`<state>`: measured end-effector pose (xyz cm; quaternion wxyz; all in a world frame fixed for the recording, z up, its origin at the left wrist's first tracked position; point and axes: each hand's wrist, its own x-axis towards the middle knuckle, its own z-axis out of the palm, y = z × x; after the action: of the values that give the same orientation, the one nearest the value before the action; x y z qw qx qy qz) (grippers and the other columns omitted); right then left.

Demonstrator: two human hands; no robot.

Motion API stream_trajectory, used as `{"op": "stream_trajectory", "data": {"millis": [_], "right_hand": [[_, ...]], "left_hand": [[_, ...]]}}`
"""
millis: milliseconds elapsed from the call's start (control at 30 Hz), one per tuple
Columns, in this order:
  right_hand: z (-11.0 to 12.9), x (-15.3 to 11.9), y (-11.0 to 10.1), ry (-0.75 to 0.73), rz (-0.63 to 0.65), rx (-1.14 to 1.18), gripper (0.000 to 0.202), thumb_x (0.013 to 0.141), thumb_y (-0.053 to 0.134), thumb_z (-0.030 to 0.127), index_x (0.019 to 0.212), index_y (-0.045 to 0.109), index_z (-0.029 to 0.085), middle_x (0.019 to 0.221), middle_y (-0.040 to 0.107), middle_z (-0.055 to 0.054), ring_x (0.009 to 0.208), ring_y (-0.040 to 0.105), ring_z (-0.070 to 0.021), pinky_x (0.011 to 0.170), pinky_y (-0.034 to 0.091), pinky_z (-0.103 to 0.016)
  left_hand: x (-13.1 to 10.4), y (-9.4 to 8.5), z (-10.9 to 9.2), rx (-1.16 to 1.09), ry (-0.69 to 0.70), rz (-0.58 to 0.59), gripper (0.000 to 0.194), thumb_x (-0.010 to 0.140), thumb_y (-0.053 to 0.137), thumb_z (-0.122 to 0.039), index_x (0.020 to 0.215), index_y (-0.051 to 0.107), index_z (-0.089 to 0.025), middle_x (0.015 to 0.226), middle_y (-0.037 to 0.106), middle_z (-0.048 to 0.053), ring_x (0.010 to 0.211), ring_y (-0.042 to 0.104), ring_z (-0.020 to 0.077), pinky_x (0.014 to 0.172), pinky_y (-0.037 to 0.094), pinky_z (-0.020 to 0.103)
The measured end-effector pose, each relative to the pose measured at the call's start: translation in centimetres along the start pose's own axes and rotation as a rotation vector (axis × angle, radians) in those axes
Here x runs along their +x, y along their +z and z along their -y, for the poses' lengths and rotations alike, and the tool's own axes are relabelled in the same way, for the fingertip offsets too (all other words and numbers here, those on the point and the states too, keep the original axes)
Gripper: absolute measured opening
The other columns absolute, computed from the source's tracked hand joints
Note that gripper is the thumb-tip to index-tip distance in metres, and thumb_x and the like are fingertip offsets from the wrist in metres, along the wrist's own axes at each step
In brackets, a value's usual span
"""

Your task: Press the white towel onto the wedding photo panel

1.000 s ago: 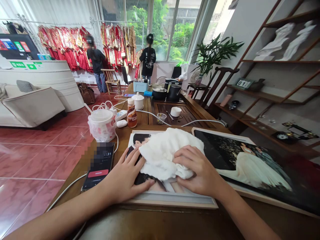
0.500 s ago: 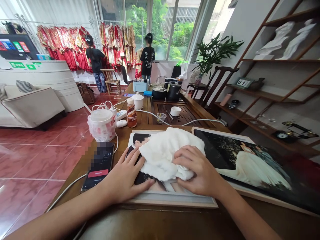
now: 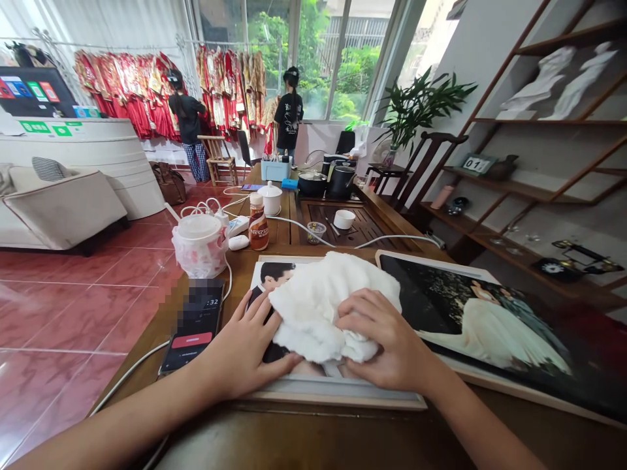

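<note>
A bunched white cloth (image 3: 313, 313) lies over a framed photo (image 3: 386, 395) on the wooden table in front of me, hiding most of the picture. My right hand (image 3: 382, 339) is closed on the near right part of the cloth, its fingers curled into the folds. Flat on the left side of the photo rests my left hand (image 3: 249, 343), fingers spread, the fingertips beside the cloth's left edge. A second framed photo (image 3: 509, 320), showing a long pale gown, lies to the right.
Left of the photo lie a phone (image 3: 193, 333) and a plastic-wrapped tub (image 3: 200, 245). Behind stand a Nescafe bottle (image 3: 258, 222), a lidded white cup (image 3: 270, 197) and a tea tray (image 3: 377, 228) with a white bowl (image 3: 344, 219). A white cable (image 3: 298, 224) crosses the table. Two people stand farther back.
My right hand and the cloth have shifted slightly toward me and to the left over the photo. My left hand stays in about the same place.
</note>
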<state>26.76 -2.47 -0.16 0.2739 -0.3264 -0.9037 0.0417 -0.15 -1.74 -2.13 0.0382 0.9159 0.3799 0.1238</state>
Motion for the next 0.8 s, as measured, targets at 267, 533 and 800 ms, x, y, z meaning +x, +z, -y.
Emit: {"op": "stream_trajectory", "data": {"millis": [267,533,800], "right_hand": [[-0.1,-0.2,0.2,-0.009,-0.011,0.009,0.036,0.065,0.071,0.014,0.097,0.057,0.021,0.098,0.060,-0.005,0.092,0.051,-0.0233,0.084,0.038,-0.040],[-0.1,0.0,-0.2,-0.022,0.027,0.067,0.037,0.064,0.071,0.015,0.097,0.057,0.022,0.098,0.058,-0.004,0.091,0.049,-0.0225,0.082,0.038,-0.039],[-1.2,-0.3,-0.1,0.033,-0.002,-0.024,0.036,0.065,0.071,0.014,0.097,0.058,0.021,0.098,0.059,-0.004,0.093,0.050,-0.0235,0.083,0.037,-0.040]], "left_hand": [[0.0,0.1,0.1,0.002,0.012,0.008,0.073,0.088,0.058,-0.051,0.150,0.035,-0.018,0.155,0.032,0.013,0.144,0.022,0.0366,0.116,0.018,0.058],[0.8,0.0,0.2,0.009,0.025,0.033,0.074,0.088,0.059,-0.052,0.150,0.035,-0.019,0.157,0.029,0.012,0.145,0.020,0.0358,0.117,0.014,0.057],[0.5,0.2,-0.2,0.005,0.004,-0.028,0.067,0.093,0.052,-0.053,0.149,0.036,-0.019,0.154,0.035,0.011,0.143,0.024,0.0347,0.116,0.020,0.055]]}}
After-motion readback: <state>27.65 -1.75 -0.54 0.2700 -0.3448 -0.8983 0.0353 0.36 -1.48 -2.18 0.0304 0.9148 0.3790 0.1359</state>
